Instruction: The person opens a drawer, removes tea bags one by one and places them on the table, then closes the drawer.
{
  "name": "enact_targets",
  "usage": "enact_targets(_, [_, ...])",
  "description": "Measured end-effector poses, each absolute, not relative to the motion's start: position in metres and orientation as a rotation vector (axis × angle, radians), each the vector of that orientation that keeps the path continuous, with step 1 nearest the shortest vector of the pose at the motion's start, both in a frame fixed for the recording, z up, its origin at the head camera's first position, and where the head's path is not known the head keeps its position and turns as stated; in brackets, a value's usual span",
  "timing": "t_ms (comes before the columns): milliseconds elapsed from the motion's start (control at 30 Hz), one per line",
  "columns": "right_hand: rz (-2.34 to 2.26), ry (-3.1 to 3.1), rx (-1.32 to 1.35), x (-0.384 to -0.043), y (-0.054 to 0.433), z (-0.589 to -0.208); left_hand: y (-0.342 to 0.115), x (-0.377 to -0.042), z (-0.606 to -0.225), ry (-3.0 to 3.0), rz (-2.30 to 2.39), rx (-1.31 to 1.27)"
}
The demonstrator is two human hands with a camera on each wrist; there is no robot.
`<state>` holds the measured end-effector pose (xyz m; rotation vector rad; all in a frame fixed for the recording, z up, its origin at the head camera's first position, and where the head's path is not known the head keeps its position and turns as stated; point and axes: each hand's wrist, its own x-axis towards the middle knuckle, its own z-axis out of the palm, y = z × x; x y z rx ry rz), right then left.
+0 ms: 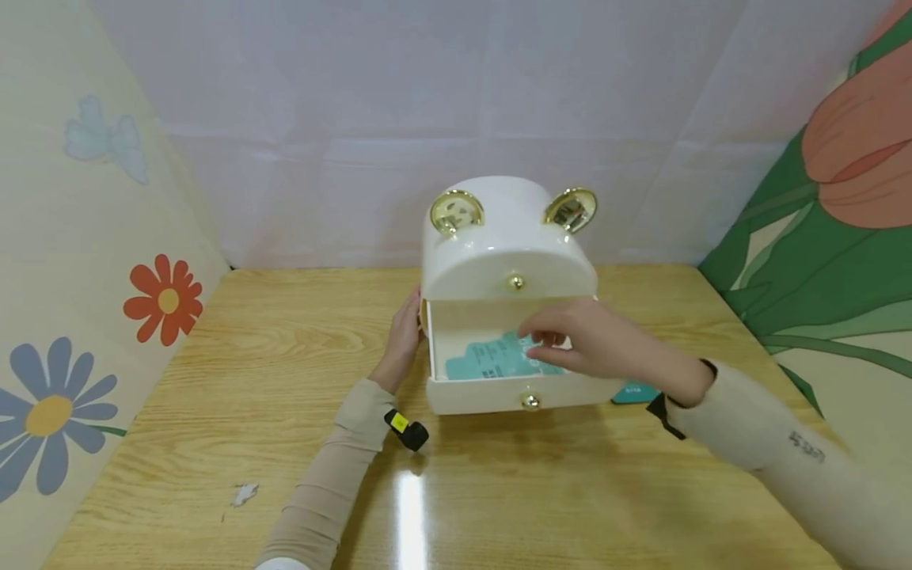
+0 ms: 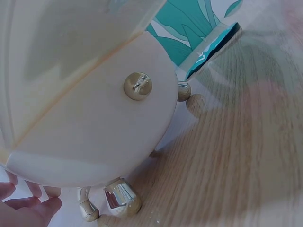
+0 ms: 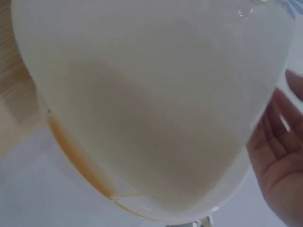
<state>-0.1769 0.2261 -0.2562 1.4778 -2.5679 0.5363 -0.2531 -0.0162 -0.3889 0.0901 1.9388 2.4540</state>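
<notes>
A white storage box with gold bear ears stands on the table, its lower drawer pulled out. A teal printed packet lies in that drawer. Over the packet's right part is my right hand, fingers bent and a gap showing between thumb and forefinger. In the right wrist view its fingertips are partly hidden behind the box's white edge. My left hand rests against the left side of the box. The left wrist view has its fingers at the box's edge, near the gold feet.
A teal flat item lies on the wooden table right of the box, partly hidden by the drawer. A pale cloth wall stands behind, with flower-painted panels on both sides. Gold knobs stick out from the drawer fronts.
</notes>
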Motion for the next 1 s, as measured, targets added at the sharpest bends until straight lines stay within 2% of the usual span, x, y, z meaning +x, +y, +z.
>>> enact_targets(133, [0.562,-2.670,1.642,-0.193,0.225,-0.256,-0.016,-0.256,-0.392,1.947,2.452,0.113])
enact_targets(433, [0.291,-2.860,1.765,-0.215,0.208,-0.262,-0.018,-0.256,-0.392,1.975,2.444,0.096])
enact_targets(1000, [-0.114,-3.014,1.661,-0.226,0.205,-0.286,-0.016,-0.256,-0.392,1.946,2.459,0.065])
